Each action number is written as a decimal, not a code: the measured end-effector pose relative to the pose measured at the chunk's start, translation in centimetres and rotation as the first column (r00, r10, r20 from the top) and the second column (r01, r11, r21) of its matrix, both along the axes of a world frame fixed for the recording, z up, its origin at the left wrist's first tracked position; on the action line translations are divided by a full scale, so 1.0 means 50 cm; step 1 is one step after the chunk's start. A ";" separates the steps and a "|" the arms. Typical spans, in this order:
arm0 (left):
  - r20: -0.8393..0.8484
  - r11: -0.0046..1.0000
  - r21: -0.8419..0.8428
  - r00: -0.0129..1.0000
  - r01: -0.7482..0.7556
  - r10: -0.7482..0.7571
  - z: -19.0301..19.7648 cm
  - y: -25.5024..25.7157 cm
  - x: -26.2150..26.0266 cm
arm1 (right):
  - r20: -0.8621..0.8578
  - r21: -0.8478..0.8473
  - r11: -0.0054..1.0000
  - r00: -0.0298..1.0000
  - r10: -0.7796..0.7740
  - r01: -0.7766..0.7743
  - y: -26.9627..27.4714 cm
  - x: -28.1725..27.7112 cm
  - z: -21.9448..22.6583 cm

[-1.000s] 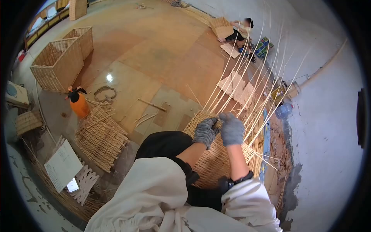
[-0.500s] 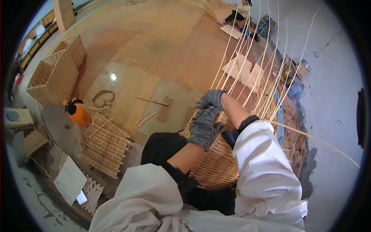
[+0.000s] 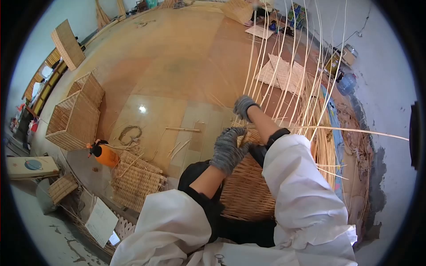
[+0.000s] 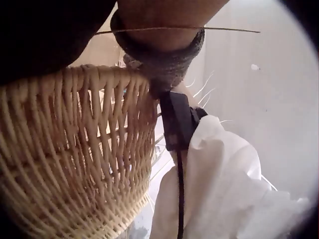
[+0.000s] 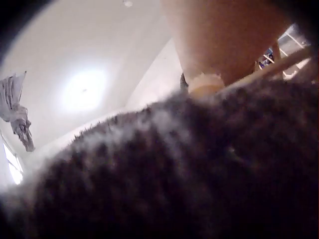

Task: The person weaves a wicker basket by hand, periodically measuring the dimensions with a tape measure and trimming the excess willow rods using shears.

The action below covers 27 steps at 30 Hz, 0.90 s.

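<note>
A wicker panel (image 3: 246,190) lies at the lap, with long pale strands (image 3: 277,66) rising from its far edge. Its weave (image 4: 75,149) fills the left side of the left wrist view. My gloved left hand (image 3: 228,148) grips the panel's far edge, thumb toward the right. Just beyond that edge is my gloved right hand (image 3: 244,107), fingers bent; I cannot tell what they hold. One cane strand (image 3: 355,130) sticks out sideways to the right, passing by the right forearm. Dark, blurred glove (image 5: 164,169) covers much of the right wrist view.
An orange spray bottle (image 3: 106,156) stands by another woven panel (image 3: 135,181) at left. Farther back is a large wicker box (image 3: 75,115). Short cane pieces (image 3: 182,129) lie on the floor. A bundle of canes (image 3: 326,146) and a water jug (image 3: 346,84) are along the right wall.
My right hand has crossed over to the left and then moved farther out, away from my left hand. The long cane strand now juts to the right. The head view has shifted.
</note>
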<state>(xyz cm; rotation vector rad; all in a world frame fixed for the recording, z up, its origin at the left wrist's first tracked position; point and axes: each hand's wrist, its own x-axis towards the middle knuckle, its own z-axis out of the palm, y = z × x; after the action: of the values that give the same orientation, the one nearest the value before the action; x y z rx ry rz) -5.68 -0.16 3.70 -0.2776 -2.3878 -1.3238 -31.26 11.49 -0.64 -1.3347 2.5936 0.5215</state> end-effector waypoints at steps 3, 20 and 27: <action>0.138 0.970 0.231 0.985 0.069 -0.103 -0.018 -0.002 -0.013 | 0.411 -0.462 0.567 0.731 -0.544 0.682 0.015 -0.024 -0.013; 0.170 0.988 -0.060 0.977 0.142 -0.130 0.018 -0.007 0.013 | 0.576 -0.593 -0.511 0.771 0.270 0.622 0.285 0.570 0.098; 0.068 0.762 -0.631 0.989 0.145 -0.132 0.052 0.097 0.058 | 0.860 -0.216 -0.557 0.426 0.281 0.802 0.276 0.541 0.162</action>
<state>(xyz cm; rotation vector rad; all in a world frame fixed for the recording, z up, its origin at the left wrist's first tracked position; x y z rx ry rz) -2.78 4.69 6.28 -0.6409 -2.8078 -0.5065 -4.21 25.28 7.46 0.2525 1.7275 -2.4883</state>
